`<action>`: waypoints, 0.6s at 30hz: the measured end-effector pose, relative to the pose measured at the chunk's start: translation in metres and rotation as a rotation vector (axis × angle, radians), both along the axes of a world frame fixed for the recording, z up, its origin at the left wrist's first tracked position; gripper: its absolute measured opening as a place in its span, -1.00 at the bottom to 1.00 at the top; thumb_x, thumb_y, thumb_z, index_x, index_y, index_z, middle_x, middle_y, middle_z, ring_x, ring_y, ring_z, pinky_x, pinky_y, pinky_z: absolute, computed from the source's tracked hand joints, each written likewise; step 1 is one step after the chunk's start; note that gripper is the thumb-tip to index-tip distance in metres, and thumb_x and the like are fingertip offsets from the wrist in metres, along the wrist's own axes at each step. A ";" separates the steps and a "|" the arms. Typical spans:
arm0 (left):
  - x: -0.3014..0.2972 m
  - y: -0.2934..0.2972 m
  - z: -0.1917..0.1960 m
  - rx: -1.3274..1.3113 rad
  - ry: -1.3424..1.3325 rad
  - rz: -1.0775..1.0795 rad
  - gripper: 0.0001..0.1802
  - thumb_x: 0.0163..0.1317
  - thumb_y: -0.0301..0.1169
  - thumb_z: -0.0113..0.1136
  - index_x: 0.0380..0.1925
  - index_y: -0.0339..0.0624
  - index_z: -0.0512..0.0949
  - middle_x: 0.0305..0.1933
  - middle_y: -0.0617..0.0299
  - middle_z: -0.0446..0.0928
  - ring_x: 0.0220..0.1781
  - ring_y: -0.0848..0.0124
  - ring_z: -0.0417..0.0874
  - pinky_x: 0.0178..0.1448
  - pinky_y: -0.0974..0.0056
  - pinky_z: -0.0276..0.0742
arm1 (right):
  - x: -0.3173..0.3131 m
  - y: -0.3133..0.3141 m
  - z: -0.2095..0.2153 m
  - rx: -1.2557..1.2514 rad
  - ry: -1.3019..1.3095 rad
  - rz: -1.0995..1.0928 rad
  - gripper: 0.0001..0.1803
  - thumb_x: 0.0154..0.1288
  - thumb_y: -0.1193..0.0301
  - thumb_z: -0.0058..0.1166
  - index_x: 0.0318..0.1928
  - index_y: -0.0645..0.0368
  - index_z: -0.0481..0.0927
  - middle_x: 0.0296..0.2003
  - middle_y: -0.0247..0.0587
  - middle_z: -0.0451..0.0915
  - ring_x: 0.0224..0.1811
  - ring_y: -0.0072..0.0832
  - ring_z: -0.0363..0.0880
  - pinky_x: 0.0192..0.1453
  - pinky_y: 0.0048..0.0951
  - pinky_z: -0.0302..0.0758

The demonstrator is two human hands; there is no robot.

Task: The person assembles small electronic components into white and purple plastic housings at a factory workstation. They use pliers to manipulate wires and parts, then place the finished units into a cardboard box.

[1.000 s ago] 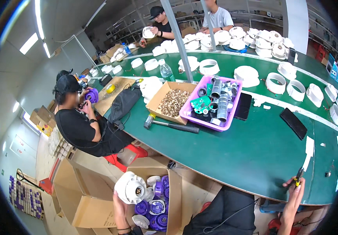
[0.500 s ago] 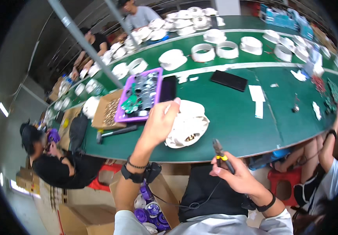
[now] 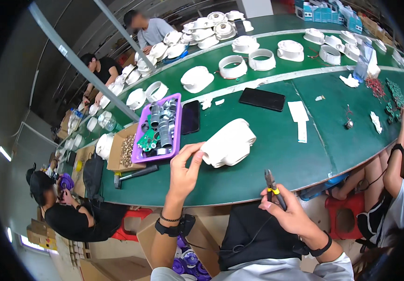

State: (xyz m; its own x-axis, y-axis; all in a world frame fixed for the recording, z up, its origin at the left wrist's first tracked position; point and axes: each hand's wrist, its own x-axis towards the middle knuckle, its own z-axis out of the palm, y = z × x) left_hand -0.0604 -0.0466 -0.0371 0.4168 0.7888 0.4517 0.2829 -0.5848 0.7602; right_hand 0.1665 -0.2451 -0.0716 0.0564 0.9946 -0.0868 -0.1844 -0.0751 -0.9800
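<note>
Two hands: both busy over the near edge of the green tabletop (image 3: 276, 154).
Purple tray (image 3: 177, 129): just left of the work, metal parts within easy reach.
White housing (image 3: 229, 143): resting on the tabletop, tilted up for access.
Left hand (image 3: 183, 171): grip clamped on the housing's near edge, steadying it.
Right hand (image 3: 291, 213): grip closed around the pliers' handles.
Pliers (image 3: 273, 186): tips upward, held clear of the housing.

Housing (image 3: 229, 143) touches the left hand (image 3: 183, 171) fingers' right; tray (image 3: 159, 129) behind them; pliers (image 3: 273, 187) in right hand (image 3: 288, 213).
</note>
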 end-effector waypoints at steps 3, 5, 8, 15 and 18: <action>0.002 -0.011 0.000 0.045 -0.030 0.011 -0.78 0.30 -0.51 0.23 -0.08 -0.33 0.66 -0.12 0.02 0.67 -0.07 0.27 0.69 0.04 0.27 0.54 | 0.000 0.007 0.005 -0.028 0.036 -0.046 -0.73 0.36 0.51 0.09 0.04 0.25 0.48 -0.21 -0.36 0.55 -0.15 -0.62 0.48 -0.03 -0.54 0.43; 0.003 -0.021 0.005 0.137 0.036 0.049 -0.80 0.27 -0.53 0.26 -0.11 -0.29 0.68 -0.12 0.05 0.67 -0.06 0.25 0.69 0.07 0.28 0.54 | -0.002 0.011 0.005 0.005 0.056 -0.075 -0.75 0.37 0.51 0.09 0.03 0.24 0.48 -0.24 -0.41 0.52 -0.21 -0.70 0.44 -0.10 -0.62 0.39; 0.000 -0.031 -0.001 -0.117 -0.251 0.083 -0.73 0.37 -0.52 0.15 0.04 -0.35 0.58 0.03 -0.04 0.63 0.08 0.24 0.66 0.19 0.28 0.54 | 0.000 0.010 0.005 -0.022 0.110 -0.110 -0.73 0.36 0.54 0.10 0.05 0.24 0.46 -0.22 -0.42 0.52 -0.23 -0.72 0.42 -0.12 -0.64 0.38; 0.000 -0.038 0.004 -0.768 -0.791 -0.008 -0.65 0.46 -0.48 0.03 0.16 -0.49 0.43 0.19 -0.20 0.52 0.20 0.17 0.61 0.31 0.18 0.57 | 0.003 0.005 0.001 -0.055 0.156 -0.165 -0.69 0.34 0.58 0.10 0.08 0.23 0.43 -0.20 -0.42 0.51 -0.24 -0.74 0.43 -0.14 -0.67 0.35; 0.000 -0.034 -0.001 -0.792 -0.774 0.016 -0.68 0.44 -0.46 0.09 0.10 -0.46 0.48 0.12 -0.16 0.57 0.11 0.22 0.67 0.21 0.22 0.63 | 0.002 0.006 0.001 -0.030 0.154 -0.169 -0.68 0.34 0.59 0.09 0.08 0.24 0.43 -0.21 -0.42 0.50 -0.25 -0.74 0.43 -0.14 -0.68 0.35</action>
State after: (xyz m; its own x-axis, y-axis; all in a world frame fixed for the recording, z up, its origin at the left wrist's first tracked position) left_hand -0.0605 -0.0802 -0.0377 0.2268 0.9727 -0.0488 -0.4269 0.1443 0.8927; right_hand 0.1688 -0.2393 -0.0704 0.2055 0.9690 -0.1368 -0.3440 -0.0593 -0.9371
